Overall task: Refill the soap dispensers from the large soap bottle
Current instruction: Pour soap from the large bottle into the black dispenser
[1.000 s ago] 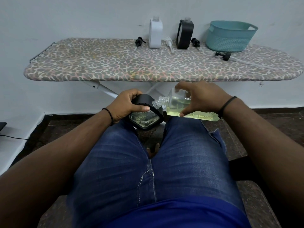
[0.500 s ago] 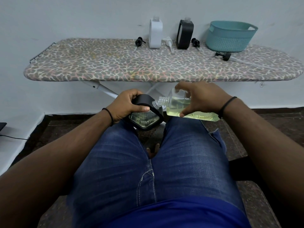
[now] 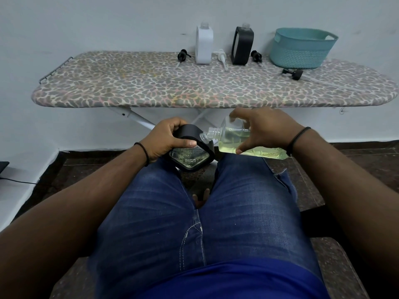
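My left hand (image 3: 167, 140) grips a black-framed glass soap dispenser (image 3: 191, 157) above my knees. My right hand (image 3: 262, 130) holds the large clear soap bottle (image 3: 235, 139), tipped nearly flat, half full of yellow-green soap. The bottle's open threaded neck (image 3: 210, 134) rests at the dispenser's top edge. Whether soap is flowing I cannot tell. A white dispenser (image 3: 204, 45) and a second black dispenser (image 3: 241, 46) stand uncapped at the back of the ironing board (image 3: 129, 83).
Pump heads lie on the board: a black one (image 3: 183, 56), a white one (image 3: 222, 58), another black one (image 3: 257, 56), and a black one with a long tube (image 3: 293, 73). A teal basket (image 3: 301, 48) stands at the right. I sit with my jeans-clad legs below the board's edge.
The bottle's rear end has lifted very slightly; both hands stay in place over my knees.
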